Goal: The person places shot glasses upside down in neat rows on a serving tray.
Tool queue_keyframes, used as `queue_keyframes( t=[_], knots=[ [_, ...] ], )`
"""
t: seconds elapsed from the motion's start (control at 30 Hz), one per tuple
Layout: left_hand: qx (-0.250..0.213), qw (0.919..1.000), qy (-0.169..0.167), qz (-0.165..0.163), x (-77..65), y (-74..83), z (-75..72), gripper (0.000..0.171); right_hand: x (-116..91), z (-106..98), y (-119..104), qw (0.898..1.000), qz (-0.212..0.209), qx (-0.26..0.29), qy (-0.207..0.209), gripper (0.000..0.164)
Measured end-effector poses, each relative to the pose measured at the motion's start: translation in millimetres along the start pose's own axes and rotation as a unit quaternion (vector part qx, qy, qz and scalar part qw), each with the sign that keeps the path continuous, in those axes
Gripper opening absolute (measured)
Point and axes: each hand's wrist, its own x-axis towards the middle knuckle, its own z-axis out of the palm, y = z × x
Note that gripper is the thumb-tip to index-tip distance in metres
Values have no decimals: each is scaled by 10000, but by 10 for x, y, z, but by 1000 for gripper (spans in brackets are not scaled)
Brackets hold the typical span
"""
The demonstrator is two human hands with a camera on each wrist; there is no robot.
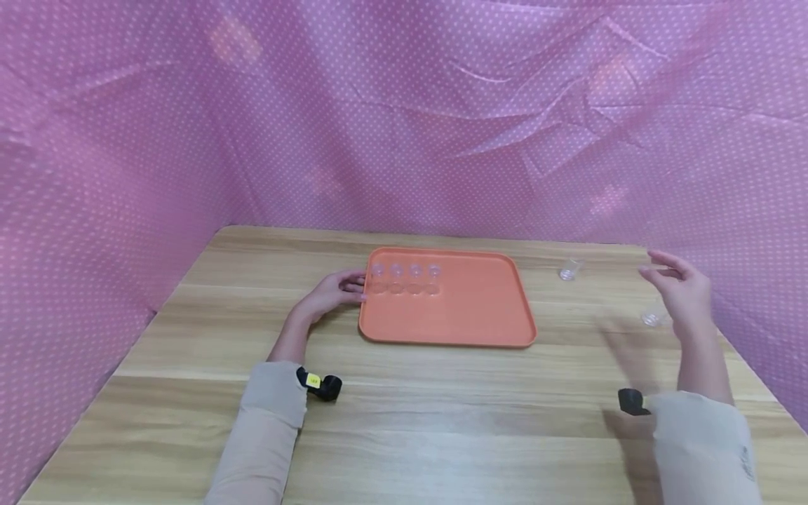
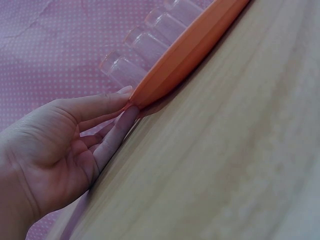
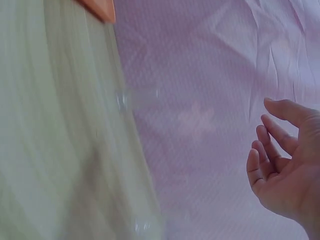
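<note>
An orange tray (image 1: 480,301) lies on the wooden table, bearing a row of several small clear cups (image 1: 414,277) along its far left part. My left hand (image 1: 332,292) pinches the tray's left rim; the left wrist view shows thumb and finger at the edge, close by the cups (image 2: 150,42). Raised over the right side of the table, my right hand (image 1: 687,291) is empty, its fingers (image 3: 272,145) loosely bent and apart from the thumb. One clear cup (image 1: 651,319) stands just left of that wrist. Another clear cup (image 1: 569,269) stands between tray and right hand.
The wooden table (image 1: 442,421) reaches back to a pink dotted cloth (image 1: 404,140), which hangs behind it and at both sides. Black wrist cameras (image 1: 325,387) sit at both sleeves.
</note>
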Motion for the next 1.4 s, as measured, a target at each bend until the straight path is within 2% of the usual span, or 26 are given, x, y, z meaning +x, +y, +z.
queue_keyframes(
  t=[0.13, 0.23, 0.37, 0.5, 0.6, 0.77, 0.87, 1.0, 1.1, 1.2, 1.23, 1.33, 1.4],
  knots=[
    [32, 10000, 6, 27, 7, -3, -4, 61, -56, -129, 182, 9990, 274, -227, 260, 49],
    [21, 10000, 17, 30, 24, -6, 1, 60, -91, -191, 327, 9971, 597, -170, 448, 57],
    [46, 10000, -27, 18, 41, -7, 16, 61, -120, -258, 521, 9921, 1078, 205, 603, 70],
    [25, 10000, -28, 25, 47, 4, 25, 61, -135, -302, 692, 9891, 1260, 527, 553, 81],
    [0, 10000, -34, 37, 47, 13, 26, 61, -130, -316, 793, 9844, 1391, 983, 438, 88],
    [44, 10000, -35, 28, 48, 14, 28, 62, -101, -284, 901, 9747, 1606, 1505, 399, 91],
    [71, 10000, -19, 32, 47, 3, 28, 62, -92, -249, 945, 9759, 1737, 1289, 303, 90],
    [22, 9999, -38, 116, 49, -32, 15, 62, -69, -218, 1011, 9822, 1773, 580, 215, 87],
    [-26, 9999, -27, 135, 46, -50, 4, 61, -45, -209, 1062, 9880, 1510, 143, 305, 63],
    [-31, 9999, 4, 112, 38, -46, 3, 61, -31, -195, 1090, 9901, 1277, -452, 379, 53],
    [-17, 9999, 12, 101, 36, -44, 3, 61, -28, -194, 1098, 9901, 1242, -530, 395, 51],
    [9, 9999, 28, 100, 32, -37, 7, 61, -23, -179, 1107, 9868, 1257, -926, 433, 67],
    [30, 9999, 32, 112, 29, -35, 5, 61, -20, -166, 1109, 9851, 1241, -1096, 469, 65]
  ],
)
